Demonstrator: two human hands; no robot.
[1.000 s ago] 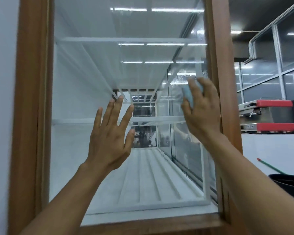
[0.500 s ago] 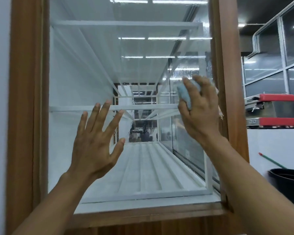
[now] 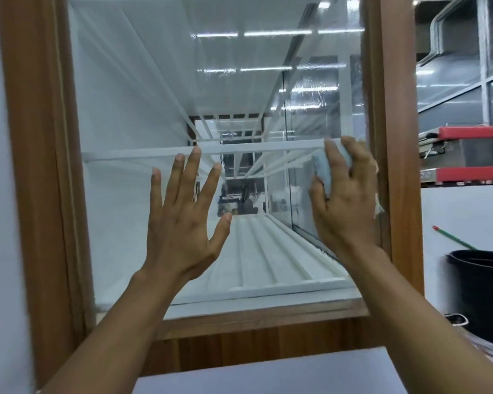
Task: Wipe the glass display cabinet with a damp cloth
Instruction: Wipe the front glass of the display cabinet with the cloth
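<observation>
Pale-blue cloth (image 3: 323, 173) bunched in the right hand (image 3: 345, 206) — gripped against the display cabinet's glass (image 3: 160, 89), centre-right; left hand (image 3: 182, 220) spread flat, fingers open.

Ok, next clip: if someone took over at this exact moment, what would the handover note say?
Left hand: open, fingers spread toward the glass pane; contact uncertain.
Right hand: grips the light blue cloth against the pane's right edge, beside the wooden frame.
Done: wet streaks above the cloth suggest the upper right strip is wiped.
Left: the pane below the cloth, plus the middle and left, which show no clear streaks.
Black bucket stands at the right.
</observation>
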